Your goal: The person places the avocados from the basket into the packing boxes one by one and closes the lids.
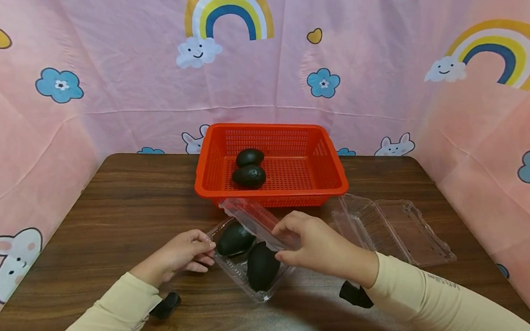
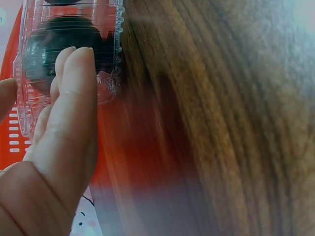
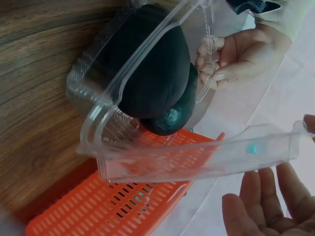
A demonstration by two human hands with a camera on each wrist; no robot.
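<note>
Two dark avocados, one (image 1: pixel 235 239) behind the other (image 1: pixel 263 266), lie in the base of a clear plastic clamshell box (image 1: pixel 241 279). Its hinged lid (image 1: pixel 252 221) is tilted up, partly raised over the base. At the left rim my left hand (image 1: pixel 185 254) holds the base between thumb and fingers; the left wrist view shows its fingers (image 2: pixel 74 98) along the clear wall. My right hand (image 1: pixel 314 241) grips the lid's free edge, thumb on one side and fingers (image 3: pixel 269 196) on the other in the right wrist view.
Behind the box stands a red perforated basket (image 1: pixel 274 198) with two more avocados (image 1: pixel 249 176) inside. Another clear clamshell box (image 1: pixel 394 228) lies unfolded on the right, partly behind the right forearm. The wooden table (image 1: pixel 125 211) meets a pink patterned cloth (image 1: pixel 140 102) at the back and sides.
</note>
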